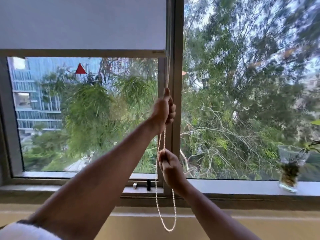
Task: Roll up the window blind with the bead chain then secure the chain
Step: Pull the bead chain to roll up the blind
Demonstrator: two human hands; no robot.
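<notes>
The pale grey fabric roller blind (81,23) hung over the upper part of the left window pane, its bottom edge level with the frame's crossbar, as a person worked its white bead chain (158,196) hand over hand. The left hand (164,110), raised beside the grey window post (177,66), was closed in a fist around the chain where it ran up alongside the blind's right edge. The right hand (170,168), lower down, pinched the same chain between curled fingers, and the slack loop dangled below the sill toward the yellow wall. The lower pane stood uncovered, showing trees and a glass-fronted building, so the rolling appeared partly done, with the covered upper stretch left to raise. No hook or cleat for securing the chain could be made out, and that step looked not yet begun. On the grey stone windowsill (225,187) to the right stood a clear glass vase (290,168) holding a green cutting, with a brownish mass, probably roots, at the bottom.
</notes>
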